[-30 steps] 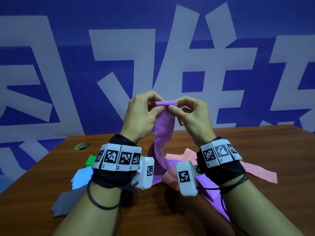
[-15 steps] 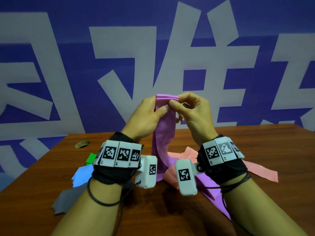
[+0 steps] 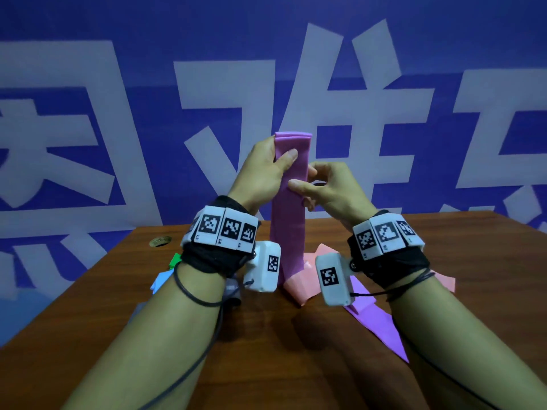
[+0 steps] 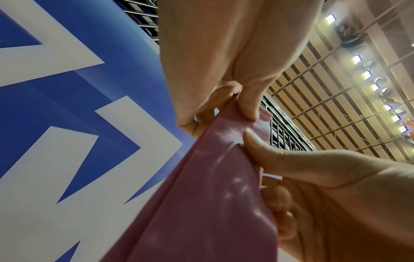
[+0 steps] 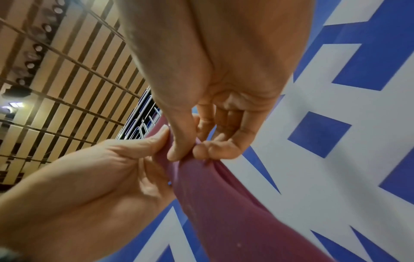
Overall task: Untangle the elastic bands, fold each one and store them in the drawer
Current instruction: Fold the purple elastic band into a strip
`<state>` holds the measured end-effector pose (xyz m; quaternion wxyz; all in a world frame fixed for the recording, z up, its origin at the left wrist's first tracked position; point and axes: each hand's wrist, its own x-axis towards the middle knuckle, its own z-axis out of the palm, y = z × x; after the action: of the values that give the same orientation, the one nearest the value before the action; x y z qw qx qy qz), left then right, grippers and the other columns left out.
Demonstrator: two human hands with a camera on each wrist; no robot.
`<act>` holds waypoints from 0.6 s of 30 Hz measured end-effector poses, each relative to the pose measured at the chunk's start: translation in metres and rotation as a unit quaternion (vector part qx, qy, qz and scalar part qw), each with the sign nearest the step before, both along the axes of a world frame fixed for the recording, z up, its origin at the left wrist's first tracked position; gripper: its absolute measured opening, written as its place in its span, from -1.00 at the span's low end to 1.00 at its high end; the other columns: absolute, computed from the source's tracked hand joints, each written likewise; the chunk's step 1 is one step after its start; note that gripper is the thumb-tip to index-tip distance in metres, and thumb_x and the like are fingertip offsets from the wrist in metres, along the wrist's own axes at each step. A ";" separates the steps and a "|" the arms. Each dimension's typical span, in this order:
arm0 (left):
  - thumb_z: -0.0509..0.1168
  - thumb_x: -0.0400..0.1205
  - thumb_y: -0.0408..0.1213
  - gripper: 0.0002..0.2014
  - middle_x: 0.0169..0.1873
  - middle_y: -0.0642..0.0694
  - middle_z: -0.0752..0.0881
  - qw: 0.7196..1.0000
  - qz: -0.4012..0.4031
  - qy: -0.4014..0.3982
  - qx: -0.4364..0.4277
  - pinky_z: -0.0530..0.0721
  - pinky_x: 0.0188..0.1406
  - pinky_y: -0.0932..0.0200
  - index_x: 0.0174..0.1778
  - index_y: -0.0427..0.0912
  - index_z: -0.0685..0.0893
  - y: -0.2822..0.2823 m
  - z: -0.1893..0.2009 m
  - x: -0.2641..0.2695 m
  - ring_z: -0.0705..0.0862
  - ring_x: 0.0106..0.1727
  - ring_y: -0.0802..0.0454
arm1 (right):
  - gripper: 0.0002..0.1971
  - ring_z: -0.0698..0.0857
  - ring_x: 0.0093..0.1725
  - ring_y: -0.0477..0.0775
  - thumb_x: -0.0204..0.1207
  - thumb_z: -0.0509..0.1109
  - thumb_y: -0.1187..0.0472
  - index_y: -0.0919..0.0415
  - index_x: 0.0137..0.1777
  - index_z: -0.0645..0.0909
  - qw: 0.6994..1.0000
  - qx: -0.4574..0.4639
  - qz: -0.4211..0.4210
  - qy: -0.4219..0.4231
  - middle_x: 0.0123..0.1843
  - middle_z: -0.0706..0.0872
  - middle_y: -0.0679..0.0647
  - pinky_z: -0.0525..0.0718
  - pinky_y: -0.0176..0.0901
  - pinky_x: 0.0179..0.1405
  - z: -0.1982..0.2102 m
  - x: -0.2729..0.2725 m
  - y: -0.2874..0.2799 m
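Purple band (image 3: 291, 184) hangs upright, pinched near its top by the left hand (image 3: 260, 173). Just below that grip, the right hand (image 3: 328, 187) pinches it too.

My forearms bare. Black wraps on both wrists, each ringed by white blocks bearing black square-code markers. White camera box with marker hangs inside each wrist; thin black cables trail down arms.

A purple flat elastic band (image 3: 291, 184) hangs upright above the middle of the brown wooden bench (image 3: 296, 350), between the left hand (image 3: 260, 173) and the right hand (image 3: 331, 187). Below it lies a pink elastic band (image 3: 299, 285); green, blue and grey folded bands (image 3: 165, 276) lie left.
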<state>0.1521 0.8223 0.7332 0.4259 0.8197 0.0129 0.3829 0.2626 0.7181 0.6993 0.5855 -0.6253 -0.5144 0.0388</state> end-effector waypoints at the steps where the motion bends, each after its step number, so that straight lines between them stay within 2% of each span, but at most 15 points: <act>1: 0.13 0.80 -0.34 -0.82 -0.14 -0.11 0.85 1.000 0.000 -0.008 -0.003 0.80 -0.05 0.11 0.17 -0.15 0.64 -0.002 0.004 -0.004 0.85 -0.12 0.02 | -0.77 0.60 -0.47 0.09 0.53 0.54 0.22 0.38 -0.19 0.62 1.000 -0.001 -0.005 0.000 -0.42 0.64 0.15 0.60 -0.11 -0.41 0.006 -0.003 -0.002; 3: 0.13 0.80 -0.38 -0.82 -0.21 -0.06 0.85 0.999 -0.010 -0.022 -0.024 0.79 -0.20 0.19 0.13 -0.20 0.65 -0.006 0.012 -0.009 0.84 -0.18 0.03 | -0.77 0.63 -0.47 0.10 0.51 0.55 0.25 0.31 -0.28 0.60 1.000 0.000 -0.019 0.005 -0.47 0.65 0.11 0.63 -0.15 -0.40 0.017 -0.009 -0.004; 5: 0.12 0.80 -0.40 -0.79 -0.32 0.06 0.84 0.999 -0.016 -0.023 -0.029 0.73 -0.28 0.32 0.02 -0.12 0.65 -0.011 0.022 -0.016 0.82 -0.24 0.17 | -0.78 0.73 -0.41 0.12 0.48 0.58 0.27 0.23 -0.33 0.62 0.999 0.014 -0.042 0.004 -0.42 0.73 0.13 0.68 -0.13 -0.35 0.029 -0.015 -0.007; 7: 0.13 0.80 -0.37 -0.78 -0.30 0.11 0.83 1.000 -0.006 -0.017 -0.019 0.73 -0.18 0.33 -0.01 -0.02 0.64 -0.014 0.031 -0.021 0.81 -0.20 0.25 | -0.81 0.80 -0.35 0.18 0.47 0.59 0.25 0.22 -0.31 0.67 0.998 0.015 -0.053 0.001 -0.35 0.79 0.22 0.70 -0.10 -0.31 0.039 -0.019 -0.010; 9: 0.16 0.80 -0.33 -0.82 -0.17 0.04 0.84 1.000 -0.001 -0.016 -0.007 0.76 0.05 0.16 0.08 -0.02 0.65 -0.016 0.038 -0.023 0.81 -0.06 0.19 | -0.82 0.81 -0.36 0.21 0.48 0.59 0.22 0.27 -0.25 0.68 0.998 0.001 -0.061 0.004 -0.35 0.79 0.25 0.72 -0.05 -0.30 0.047 -0.021 -0.013; 10: 0.16 0.79 -0.33 -0.82 -0.17 0.05 0.84 1.000 -0.004 -0.016 -0.006 0.76 0.08 0.16 0.09 -0.01 0.65 -0.017 0.041 -0.024 0.81 -0.06 0.20 | -0.80 0.82 -0.35 0.21 0.47 0.59 0.19 0.31 -0.22 0.68 0.997 -0.001 -0.071 -0.001 -0.34 0.80 0.24 0.74 -0.01 -0.28 0.050 -0.021 -0.015; 12: 0.15 0.80 -0.35 -0.81 -0.26 0.14 0.83 1.000 -0.005 -0.015 -0.008 0.73 0.00 0.29 0.09 -0.01 0.64 -0.020 0.046 -0.026 0.79 -0.14 0.31 | -0.75 0.84 -0.34 0.18 0.44 0.61 0.14 0.35 -0.18 0.69 0.994 0.005 -0.107 -0.025 -0.34 0.82 0.19 0.80 0.12 -0.20 0.055 -0.022 -0.017; 13: 0.15 0.79 -0.35 -0.82 -0.24 0.12 0.83 1.000 -0.004 -0.015 -0.009 0.72 0.02 0.26 0.13 -0.06 0.64 -0.022 0.048 -0.026 0.79 -0.13 0.30 | -0.73 0.84 -0.35 0.16 0.44 0.60 0.13 0.36 -0.16 0.69 0.992 0.005 -0.120 -0.035 -0.35 0.82 0.18 0.82 0.17 -0.16 0.056 -0.024 -0.017; 16: 0.17 0.79 -0.33 -0.80 -0.01 -0.14 0.82 1.000 0.001 -0.017 -0.011 0.72 0.24 -0.10 0.25 -0.16 0.64 -0.026 0.053 -0.028 0.80 0.08 -0.03 | -0.73 0.84 -0.36 0.15 0.47 0.59 0.11 0.34 -0.15 0.68 0.991 -0.001 -0.126 -0.039 -0.34 0.83 0.18 0.82 0.24 -0.13 0.060 -0.028 -0.021; 18: 0.17 0.79 -0.31 -0.79 0.05 -0.18 0.81 1.000 0.006 -0.014 -0.012 0.69 0.29 -0.22 0.27 -0.16 0.65 -0.028 0.054 -0.029 0.78 0.13 -0.11 | -0.75 0.84 -0.33 0.15 0.47 0.58 0.10 0.27 -0.20 0.65 0.990 -0.005 -0.129 -0.050 -0.33 0.83 0.17 0.81 0.26 -0.10 0.062 -0.029 -0.024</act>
<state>0.1235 0.7946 0.7875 0.4330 0.8091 0.0164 0.3971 0.2337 0.6944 0.7614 0.5560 -0.6907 -0.4577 -0.0661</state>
